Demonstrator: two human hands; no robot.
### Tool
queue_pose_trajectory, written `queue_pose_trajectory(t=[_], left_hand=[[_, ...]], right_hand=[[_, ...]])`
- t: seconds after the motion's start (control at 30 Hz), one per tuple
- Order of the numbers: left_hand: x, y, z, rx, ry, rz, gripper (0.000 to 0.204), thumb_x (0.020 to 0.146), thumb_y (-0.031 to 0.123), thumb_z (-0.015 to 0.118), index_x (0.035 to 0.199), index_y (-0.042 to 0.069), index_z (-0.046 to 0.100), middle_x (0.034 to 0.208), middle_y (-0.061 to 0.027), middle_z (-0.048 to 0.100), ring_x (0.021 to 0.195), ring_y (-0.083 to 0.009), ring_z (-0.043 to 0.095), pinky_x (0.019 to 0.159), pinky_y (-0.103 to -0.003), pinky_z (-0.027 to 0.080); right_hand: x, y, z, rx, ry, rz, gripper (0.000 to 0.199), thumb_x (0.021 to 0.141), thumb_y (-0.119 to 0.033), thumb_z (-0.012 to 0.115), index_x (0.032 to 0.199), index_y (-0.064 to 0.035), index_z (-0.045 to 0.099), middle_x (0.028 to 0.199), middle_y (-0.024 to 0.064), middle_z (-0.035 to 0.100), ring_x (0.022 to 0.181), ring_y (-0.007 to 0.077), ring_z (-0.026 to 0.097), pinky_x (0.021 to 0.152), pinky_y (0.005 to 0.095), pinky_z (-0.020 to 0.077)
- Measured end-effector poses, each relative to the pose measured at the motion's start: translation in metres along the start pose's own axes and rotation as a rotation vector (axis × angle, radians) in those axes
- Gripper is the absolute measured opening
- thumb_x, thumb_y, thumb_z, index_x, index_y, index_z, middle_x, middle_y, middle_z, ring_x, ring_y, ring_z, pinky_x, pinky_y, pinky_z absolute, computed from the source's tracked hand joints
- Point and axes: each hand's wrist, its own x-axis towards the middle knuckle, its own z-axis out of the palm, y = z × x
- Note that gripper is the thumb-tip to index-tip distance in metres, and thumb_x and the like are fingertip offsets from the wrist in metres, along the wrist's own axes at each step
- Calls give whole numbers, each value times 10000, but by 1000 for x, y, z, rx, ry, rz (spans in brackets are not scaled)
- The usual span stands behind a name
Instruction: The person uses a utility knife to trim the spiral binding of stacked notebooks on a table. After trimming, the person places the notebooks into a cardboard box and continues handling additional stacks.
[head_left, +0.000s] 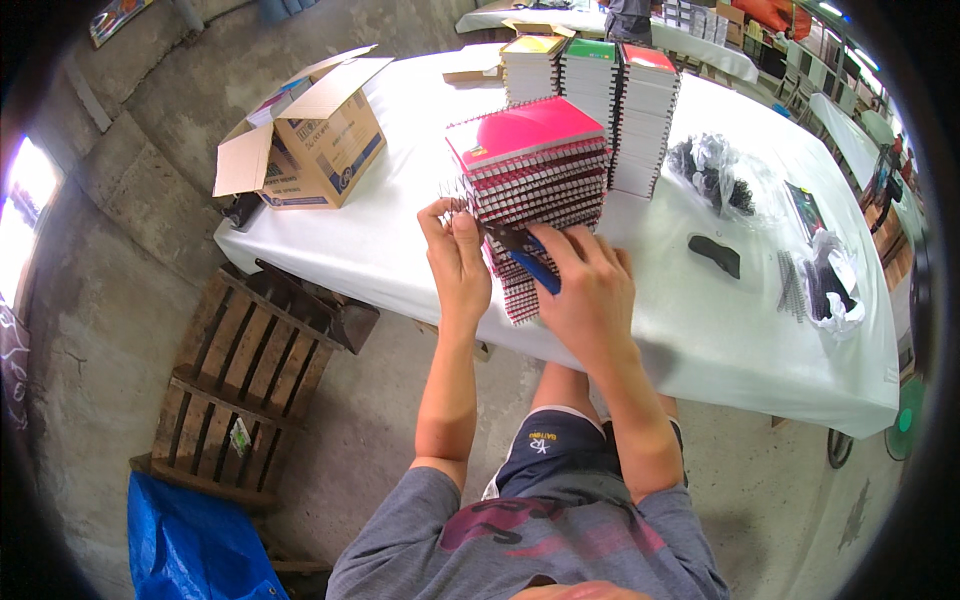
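- Pallet [245,370], wooden, on the concrete floor left of the table; blue plastic sheet [195,545] just below it, at the lower left.
- Cardboard box [305,140] on the table's left end, flaps open, a few flat items showing inside.
- Table [700,330] covered with a white cloth; near edge runs across in front of the person.
- Left hand [458,262] at the near edge, fingers pinched on the wire ends of a spiral binding [457,195] at the left side of the notebook stack.
- Notebook stack [535,195]: spiral-bound, pink cover on top, leaning and fanned out toward the near edge, centre-left of the table. Both hands are on its lower part.
- Right hand [590,290] just right of the left one, fingers curled around a blue-handled tool [535,268], pressed against the lowest notebooks of the stack. Tool tip hidden by the fingers, can't tell its type.
- Three taller stacks of notebooks [590,90] behind the pink one, toward the far edge: yellow, green and red covers on top, standing side by side and touching.
- Clear bag of black binding coils [712,172] right of those stacks.
- Small black object [714,254] lying flat on the cloth, right of centre, near the near edge.
- Second bag with loose wire spirals [825,285] at the table's right end.
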Motion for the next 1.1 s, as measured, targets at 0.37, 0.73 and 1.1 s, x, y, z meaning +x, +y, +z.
queue_pose_trajectory(t=[0.37,0.73,1.1], left_hand=[[-4,-4,0,27,15,59,318,982,329,374,988,11,380,645,-3,439,599,-60,367,530,-210,319],[-5,-12,-2,249,98,116,153,945,128,455,1003,-11,479,850,-136,545,759,-189,533,696,-320,447],[-13,-12,5,454,248,417,190,925,155,530,987,-16,476,795,-105,574,637,-136,532,556,-264,444]], right_hand=[[4,-8,-1,-129,60,-52,481,635,-189,734,1088,-182,573,929,9,517,879,199,527,765,392,356],[7,-3,2,-61,24,-57,261,729,-163,594,987,-142,560,788,77,541,742,268,583,641,414,449],[8,-3,-8,-41,17,-77,292,704,-102,596,993,-143,601,715,60,548,650,250,605,558,360,496]])
